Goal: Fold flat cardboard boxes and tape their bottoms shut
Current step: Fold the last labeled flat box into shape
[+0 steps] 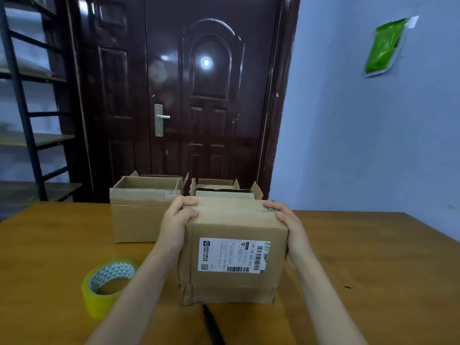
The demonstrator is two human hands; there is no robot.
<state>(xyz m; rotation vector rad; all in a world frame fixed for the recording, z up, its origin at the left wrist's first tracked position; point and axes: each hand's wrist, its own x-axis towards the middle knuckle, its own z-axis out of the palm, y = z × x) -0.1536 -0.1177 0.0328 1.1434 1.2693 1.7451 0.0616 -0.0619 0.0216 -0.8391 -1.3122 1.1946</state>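
Wooden table (348, 257) before a dark door (199, 95). Left hand (178, 220) and right hand (290, 225) clamped on the labelled box (236, 255), fingers curled over top corners, flaps pressed shut. Keep seam tight, square; reach tape roll (109, 282) at left. Pen-like dark object (211, 322), perhaps a cutter, nearby. Two open boxes (144, 210) behind.

Two bare forearms, no sleeves, slim fingers (191, 202)
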